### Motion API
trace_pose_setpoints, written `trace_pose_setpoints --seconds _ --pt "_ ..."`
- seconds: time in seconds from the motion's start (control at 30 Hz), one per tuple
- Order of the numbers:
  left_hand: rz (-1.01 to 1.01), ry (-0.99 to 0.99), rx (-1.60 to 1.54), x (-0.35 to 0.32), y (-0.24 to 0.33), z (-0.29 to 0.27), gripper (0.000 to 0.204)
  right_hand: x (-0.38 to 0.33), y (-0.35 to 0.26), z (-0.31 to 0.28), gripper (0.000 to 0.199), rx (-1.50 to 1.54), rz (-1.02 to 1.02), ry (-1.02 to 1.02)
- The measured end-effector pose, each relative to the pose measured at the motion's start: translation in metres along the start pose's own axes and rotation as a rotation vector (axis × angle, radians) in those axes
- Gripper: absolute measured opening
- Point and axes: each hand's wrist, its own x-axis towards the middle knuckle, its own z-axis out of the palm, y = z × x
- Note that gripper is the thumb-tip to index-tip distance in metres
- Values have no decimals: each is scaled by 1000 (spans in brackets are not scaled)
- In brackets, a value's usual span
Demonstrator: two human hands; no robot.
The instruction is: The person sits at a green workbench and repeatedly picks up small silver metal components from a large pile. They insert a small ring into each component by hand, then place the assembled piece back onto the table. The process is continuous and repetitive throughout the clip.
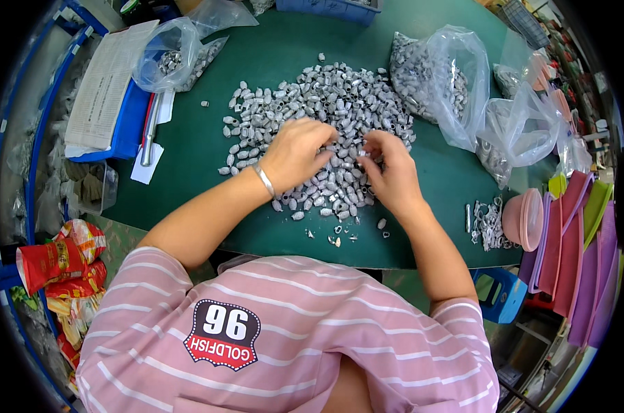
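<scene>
A broad heap of small grey metal fittings [339, 93], barrel-shaped and hollow, lies on the green tabletop in front of me. My left hand [299, 151], with a silver bangle at the wrist, is over the left-middle of the heap. Its fingers are curled toward the thumb, and what they hold, if anything, is hidden. At the right part of the heap, my right hand [394, 172] pinches a small grey metal fitting [361, 155] between thumb and fingers. The two hands face each other, a short gap apart.
Clear bags of metal parts [429, 76] stand at the right, and another bag [178, 58] at the far left. Thin metal scraps [490, 224] lie beside a pink cup [523, 219]. Papers [109, 86] rest on a blue box. A blue bin [333, 7] is at the back.
</scene>
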Motion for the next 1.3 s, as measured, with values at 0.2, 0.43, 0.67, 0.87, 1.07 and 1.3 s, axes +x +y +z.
trace_pose_setpoints --seconds 0.2,0.43,0.67,0.87,1.07,1.3 --pt "-332 -7 -754 -22 35 -3 23 -35 -25 5 45 894 269 108" --pt "-758 -33 -1388 -40 55 -6 20 -53 -37 11 19 1129 316 101" --pt "-550 52 -1312 -45 56 1 22 -58 -40 15 19 1017 230 177" --pt "-475 106 -1275 -45 66 -1 34 -63 -48 15 49 986 232 274" --pt "-283 123 -1056 -44 69 -1 35 -64 -50 14 48 1001 219 294" --pt "-357 155 -1146 -49 65 -1 37 -67 -33 16 28 1462 240 253"
